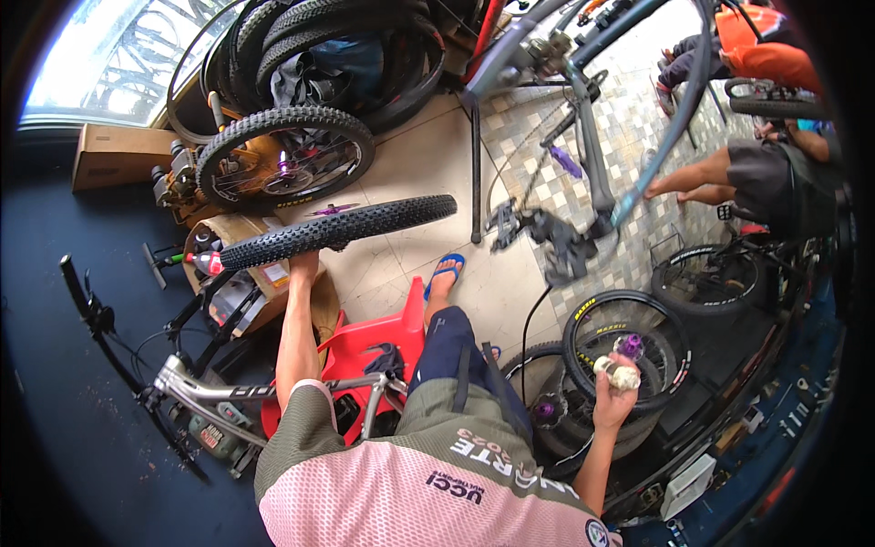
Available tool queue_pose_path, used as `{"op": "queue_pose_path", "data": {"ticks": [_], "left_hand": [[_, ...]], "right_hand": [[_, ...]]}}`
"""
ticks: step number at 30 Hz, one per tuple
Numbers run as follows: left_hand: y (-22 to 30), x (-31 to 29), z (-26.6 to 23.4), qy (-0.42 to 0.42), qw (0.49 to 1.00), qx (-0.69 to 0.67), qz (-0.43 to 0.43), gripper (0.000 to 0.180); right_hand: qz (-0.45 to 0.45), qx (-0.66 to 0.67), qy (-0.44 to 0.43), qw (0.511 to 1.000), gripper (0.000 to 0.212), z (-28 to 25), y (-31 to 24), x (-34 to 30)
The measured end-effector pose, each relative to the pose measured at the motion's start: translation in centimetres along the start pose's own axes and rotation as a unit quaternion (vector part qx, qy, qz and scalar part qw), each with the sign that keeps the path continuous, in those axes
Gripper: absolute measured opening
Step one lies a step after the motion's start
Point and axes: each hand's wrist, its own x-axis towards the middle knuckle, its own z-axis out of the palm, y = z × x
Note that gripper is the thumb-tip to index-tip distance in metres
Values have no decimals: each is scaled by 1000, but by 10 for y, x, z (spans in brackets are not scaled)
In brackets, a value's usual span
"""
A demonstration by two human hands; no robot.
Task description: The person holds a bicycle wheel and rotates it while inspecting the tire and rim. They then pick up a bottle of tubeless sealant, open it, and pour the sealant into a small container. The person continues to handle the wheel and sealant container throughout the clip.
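Observation:
My left hand (304,264) grips a bicycle wheel (365,219) from the near side. Its knobbly black tyre shows almost edge-on, and a purple hub part (332,209) sticks out beyond it. The tyre hides most of that hand's fingers. Out to the right, my right hand (612,401) is closed around a crumpled off-white bundle (622,374), which looks like a rag. Behind the bundle are a purple hub (629,345) and a wheel with yellow lettering on its tyre (576,321). Whether the bundle touches that wheel I cannot tell.
A red plastic chair (415,314) and a silver bike frame (200,387) stand close to my left side. Ahead hangs a grey bike frame (597,173). Tyres (273,46) and another wheel (351,128) lie beyond my left hand. A person (756,178) sits at the right.

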Motion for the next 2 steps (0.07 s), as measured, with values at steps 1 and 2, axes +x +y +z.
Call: {"op": "queue_pose_path", "data": {"ticks": [1,2], "left_hand": [[1,-18,-14,1,999,31,8,58],[3,-34,-28,2,998,62,17,62]], "right_hand": [[-5,8,-7,1000,42,-6,0,0],[-22,-4,-37,999,47,-15,4,-1]]}}
